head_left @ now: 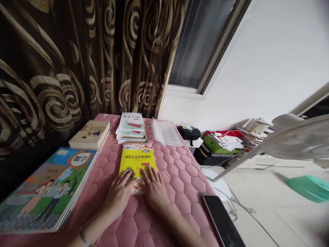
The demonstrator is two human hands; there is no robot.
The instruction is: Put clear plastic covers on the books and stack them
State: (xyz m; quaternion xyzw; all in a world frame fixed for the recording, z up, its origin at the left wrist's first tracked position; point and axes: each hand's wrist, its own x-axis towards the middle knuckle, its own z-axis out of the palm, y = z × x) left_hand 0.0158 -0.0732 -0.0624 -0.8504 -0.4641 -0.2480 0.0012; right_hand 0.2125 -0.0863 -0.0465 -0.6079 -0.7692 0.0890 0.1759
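Note:
A yellow paperback book (137, 161) with a white patterned top and bottom band lies flat on the pink quilted surface (133, 224). My left hand (120, 188) rests on its lower left corner, fingers stretched over the cover. On the lower right part of the same cover lies my right hand (154, 188), its fingers spread. Neither hand grips the book; both lie flat on top. Just beyond the book's far edge sits a pile of white-and-teal booklets (131, 125). Clear plastic sleeves (167, 133) lie to the right of that pile.
On the left are a stack of large textbooks (51, 181) and a stack of beige books (89, 133). A phone (222, 219) lies at the right edge. Beyond that edge stand a fan (295, 137), loose cables and a green object (309, 188). Behind hangs a dark curtain (102, 58).

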